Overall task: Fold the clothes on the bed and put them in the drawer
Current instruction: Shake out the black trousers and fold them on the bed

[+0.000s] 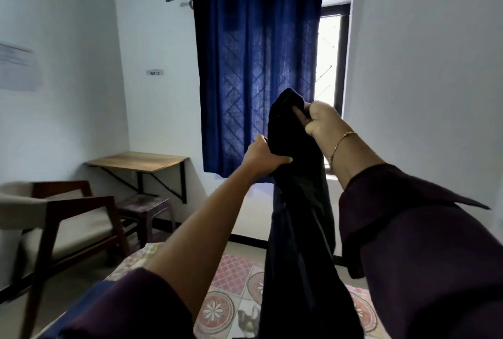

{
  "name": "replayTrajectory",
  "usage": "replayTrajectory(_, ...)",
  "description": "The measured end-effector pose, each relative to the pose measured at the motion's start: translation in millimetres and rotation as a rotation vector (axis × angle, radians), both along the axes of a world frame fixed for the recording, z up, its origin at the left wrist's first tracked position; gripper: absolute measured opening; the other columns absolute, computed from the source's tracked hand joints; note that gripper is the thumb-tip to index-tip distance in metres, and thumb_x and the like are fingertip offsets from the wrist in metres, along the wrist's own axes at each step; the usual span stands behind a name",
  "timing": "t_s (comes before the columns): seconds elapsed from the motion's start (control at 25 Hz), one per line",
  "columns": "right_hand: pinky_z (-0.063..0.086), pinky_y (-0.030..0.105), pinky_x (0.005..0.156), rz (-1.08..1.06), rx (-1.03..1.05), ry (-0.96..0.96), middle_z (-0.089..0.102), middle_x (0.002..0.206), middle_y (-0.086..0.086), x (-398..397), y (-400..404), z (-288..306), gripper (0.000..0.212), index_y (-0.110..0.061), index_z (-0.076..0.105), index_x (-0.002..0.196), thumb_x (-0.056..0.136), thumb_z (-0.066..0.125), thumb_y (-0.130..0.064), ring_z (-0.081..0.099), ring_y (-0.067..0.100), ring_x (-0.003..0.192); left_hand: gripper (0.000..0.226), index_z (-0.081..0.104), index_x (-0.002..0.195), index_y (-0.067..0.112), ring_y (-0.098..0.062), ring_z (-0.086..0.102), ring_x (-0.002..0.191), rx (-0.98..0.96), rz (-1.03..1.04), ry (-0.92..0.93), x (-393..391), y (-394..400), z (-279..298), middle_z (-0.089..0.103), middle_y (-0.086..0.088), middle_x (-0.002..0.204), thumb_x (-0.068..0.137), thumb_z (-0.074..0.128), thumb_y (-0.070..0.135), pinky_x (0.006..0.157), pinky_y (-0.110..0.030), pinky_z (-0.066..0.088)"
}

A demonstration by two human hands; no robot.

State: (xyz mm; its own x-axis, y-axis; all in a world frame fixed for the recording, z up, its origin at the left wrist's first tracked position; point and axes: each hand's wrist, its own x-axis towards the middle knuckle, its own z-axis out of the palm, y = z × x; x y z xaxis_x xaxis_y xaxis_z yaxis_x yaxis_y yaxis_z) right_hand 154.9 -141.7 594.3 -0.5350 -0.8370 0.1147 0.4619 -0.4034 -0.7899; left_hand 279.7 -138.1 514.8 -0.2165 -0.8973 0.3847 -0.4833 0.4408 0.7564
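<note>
Between both raised hands, dark garment (296,202) hangs long, lower end trailing down to bed (231,278) below arms. Left hand (262,157) grips bunched cloth lower; right hand (319,119) pinches top edge just above, fingers curled into fabric. Step in hand, by my judgement: shaking out and straightening garment before folding. Next move likely calls for finding edges, spreading hands apart, laying it flat on bed. Drawer not in view.
</note>
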Motion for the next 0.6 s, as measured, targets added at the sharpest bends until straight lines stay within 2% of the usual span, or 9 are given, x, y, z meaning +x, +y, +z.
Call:
replayTrajectory(0.08,0.051,0.025,0.041,-0.004,-0.04,-0.011,0.047,0.111,0.02,-9.7,-2.6,3.0,0.033,0.005,0.05,0.107,0.082,0.033,0.018,0.054,0.029,0.076,0.042,0.041,0.11,0.011,-0.027,0.061,0.095,0.053,0.041,0.178,-9.3,1.0,-25.0,0.058,-0.011,0.108,0.081,0.067,0.026,0.083,-0.044,0.054)
replayTrajectory(0.12,0.054,0.027,0.044,0.002,-0.073,-0.02,0.043,0.119,0.022,-15.2,-5.6,4.4,0.041,0.007,0.047,0.116,0.081,0.032,0.021,0.053,0.032,0.083,0.04,0.039,0.111,0.012,-0.029,0.062,0.094,0.042,0.078,0.249,-16.1,2.1,-33.5,0.059,-0.012,0.106,0.084,0.063,0.029,0.084,-0.046,0.054)
replayTrajectory(0.2,0.059,0.029,0.056,0.081,-0.131,-0.026,0.037,0.127,0.024,-28.2,-6.1,6.8,0.045,0.009,0.043,0.122,0.08,0.033,0.024,0.054,0.037,0.097,0.055,0.031,0.122,0.014,-0.03,0.06,0.101,-0.061,0.143,0.262,-34.7,9.9,-50.3,0.058,-0.013,0.115,0.087,0.057,0.046,0.09,-0.042,0.049)
replayTrajectory(0.28,0.056,0.033,0.077,0.156,-0.134,0.03,0.041,0.12,0.023,-36.1,-8.5,9.9,0.028,0.007,0.048,0.098,0.082,0.034,0.024,0.054,0.035,0.101,0.077,0.021,0.131,0.017,-0.027,0.055,0.112,-0.159,0.137,0.223,-54.0,24.9,-62.4,0.044,-0.009,0.133,0.079,0.058,0.062,0.093,-0.042,0.046)
replayTrajectory(0.36,0.049,0.042,0.091,0.178,-0.1,0.127,0.048,0.099,0.018,-37.5,-13.1,12.2,0.024,0.003,0.046,0.081,0.082,0.034,0.024,0.054,0.027,0.091,0.092,0.015,0.136,0.019,-0.025,0.048,0.121,-0.123,0.136,0.2,-73.8,28.4,-64.0,0.03,-0.005,0.142,0.072,0.067,0.06,0.097,-0.042,0.045)
replayTrajectory(0.44,0.044,0.048,0.099,0.225,-0.101,0.203,0.049,0.096,0.018,-31.3,-14.1,14.6,0.027,0.002,0.046,0.09,0.082,0.033,0.024,0.053,0.022,0.086,0.096,0.012,0.139,0.019,-0.026,0.044,0.124,-0.061,0.172,0.231,-89.0,23.5,-59.2,0.027,-0.005,0.142,0.072,0.074,0.048,0.098,-0.043,0.045)
replayTrajectory(0.52,0.05,0.045,0.093,0.272,-0.154,0.248,0.049,0.105,0.02,-27.2,-14.7,16.4,0.043,-0.007,0.036,0.109,0.08,0.034,0.025,0.054,0.021,0.091,0.092,0.007,0.142,0.019,-0.029,0.046,0.121,-0.062,0.244,0.237,-93.3,17.5,-54.9,0.03,-0.007,0.14,0.077,0.072,0.029,0.096,-0.045,0.045)
replayTrajectory(0.6,0.059,0.033,0.071,0.271,-0.191,0.256,0.051,0.095,0.016,-31.2,-11.8,17.6,0.047,-0.011,0.035,0.109,0.08,0.039,0.025,0.057,0.019,0.085,0.078,0.011,0.143,0.016,-0.032,0.052,0.114,-0.073,0.341,0.205,-80.7,11.4,-54.3,0.043,-0.012,0.133,0.083,0.061,0.015,0.092,-0.044,0.047)
